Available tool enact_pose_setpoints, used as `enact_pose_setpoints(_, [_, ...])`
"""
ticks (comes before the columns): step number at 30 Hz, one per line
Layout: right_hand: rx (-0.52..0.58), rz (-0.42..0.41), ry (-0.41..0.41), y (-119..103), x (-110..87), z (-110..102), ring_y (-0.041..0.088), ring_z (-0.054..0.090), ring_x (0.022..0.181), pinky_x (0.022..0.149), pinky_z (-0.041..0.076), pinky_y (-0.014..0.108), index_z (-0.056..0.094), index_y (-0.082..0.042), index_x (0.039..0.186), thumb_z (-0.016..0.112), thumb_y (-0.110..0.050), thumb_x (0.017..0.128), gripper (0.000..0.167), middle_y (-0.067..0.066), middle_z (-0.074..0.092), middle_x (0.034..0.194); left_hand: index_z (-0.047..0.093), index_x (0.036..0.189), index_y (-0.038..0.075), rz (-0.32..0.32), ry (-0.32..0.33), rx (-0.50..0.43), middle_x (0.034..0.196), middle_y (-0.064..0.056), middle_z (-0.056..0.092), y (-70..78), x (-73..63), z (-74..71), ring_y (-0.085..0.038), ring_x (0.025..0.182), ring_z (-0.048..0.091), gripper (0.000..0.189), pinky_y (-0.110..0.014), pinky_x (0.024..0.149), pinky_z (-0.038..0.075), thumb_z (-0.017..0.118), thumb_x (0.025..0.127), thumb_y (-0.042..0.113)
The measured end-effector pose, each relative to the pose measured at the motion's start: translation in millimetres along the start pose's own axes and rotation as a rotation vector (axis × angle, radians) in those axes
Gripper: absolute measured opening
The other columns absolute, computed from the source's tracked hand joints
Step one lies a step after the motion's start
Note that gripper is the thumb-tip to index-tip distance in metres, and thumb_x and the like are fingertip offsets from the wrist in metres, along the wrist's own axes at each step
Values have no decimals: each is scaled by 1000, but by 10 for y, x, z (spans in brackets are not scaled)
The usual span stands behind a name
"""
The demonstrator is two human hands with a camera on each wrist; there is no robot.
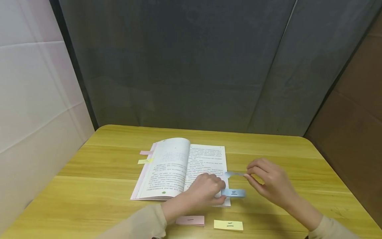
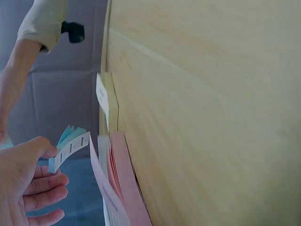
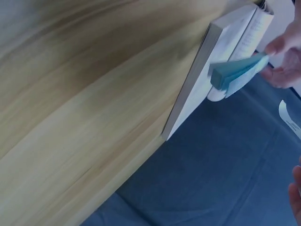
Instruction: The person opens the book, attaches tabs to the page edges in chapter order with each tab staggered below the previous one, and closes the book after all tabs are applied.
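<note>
My left hand [image 1: 206, 189] pinches a pad of blue sticky notes [image 1: 237, 193] with black strokes on top, over the right page of an open book [image 1: 206, 159]. In the left wrist view the pad [image 2: 70, 149] sits between thumb and forefinger while the other fingers are spread. To the right, the thumb and fingertips of my right hand [image 1: 270, 181] pinch one end of a single blue sticky note [image 1: 234, 174]. That strip is curved, and its other end overlaps the book's right edge in the head view. The right wrist view shows the strip [image 3: 290, 120] apart from the pad [image 3: 235, 73].
A pink tab [image 1: 146, 152] and a yellow tab [image 1: 145, 161] stick out from the book's left side. Near the front of the wooden table [image 1: 89, 199] lie a pink sticky-note pad [image 1: 190, 220] and a yellow one [image 1: 228, 225]. Dark cloth [image 1: 179, 66] hangs behind the table.
</note>
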State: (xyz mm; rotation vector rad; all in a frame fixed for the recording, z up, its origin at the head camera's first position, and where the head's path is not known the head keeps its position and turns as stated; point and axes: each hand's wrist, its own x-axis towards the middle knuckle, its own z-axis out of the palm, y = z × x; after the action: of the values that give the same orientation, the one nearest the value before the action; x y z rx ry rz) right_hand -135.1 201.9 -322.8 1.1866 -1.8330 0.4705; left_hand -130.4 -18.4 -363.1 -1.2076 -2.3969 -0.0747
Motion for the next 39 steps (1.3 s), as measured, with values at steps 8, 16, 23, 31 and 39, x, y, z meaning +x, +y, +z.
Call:
enact_pose_setpoints(8, [-36, 55, 1, 108, -55, -41, 14, 54, 73, 56, 45, 27, 61, -13, 70, 48, -34, 89, 31, -2, 58, 81, 48, 60, 21, 106, -12, 102, 53, 14, 35, 255, 183, 66, -1, 46, 31, 25, -14, 42, 22, 60, 73, 38])
enact_pose_setpoints(16, [-41, 82, -9, 139, -88, -32, 13, 54, 74, 57, 45, 27, 62, -14, 71, 47, -35, 89, 31, -4, 58, 81, 43, 58, 23, 143, -85, 153, 53, 14, 34, 470, 319, 159, -2, 47, 31, 31, -14, 40, 20, 57, 76, 43])
enact_pose_setpoints(23, [-35, 89, -16, 154, -107, -14, 13, 54, 75, 56, 45, 27, 62, -14, 72, 47, -36, 89, 31, -4, 58, 81, 47, 63, 24, 126, -162, 187, 57, 14, 38, 582, 341, 219, -3, 49, 32, 27, -16, 40, 22, 57, 76, 45])
enact_pose_setpoints(31, [-31, 94, -21, 162, -128, 28, 14, 55, 76, 58, 46, 28, 62, -14, 71, 46, -35, 89, 31, -4, 58, 81, 54, 71, 26, 128, -219, 221, 68, 15, 49, 635, 352, 285, -3, 55, 38, 22, -17, 44, 25, 56, 77, 47])
enact_pose_setpoints(39, [-12, 110, -44, 144, -126, 63, 14, 55, 77, 60, 46, 29, 62, -14, 73, 47, -35, 89, 30, -4, 58, 82, 59, 81, 28, 121, -256, 228, 80, 15, 56, 649, 328, 321, -4, 62, 45, 18, -18, 48, 29, 58, 75, 46])
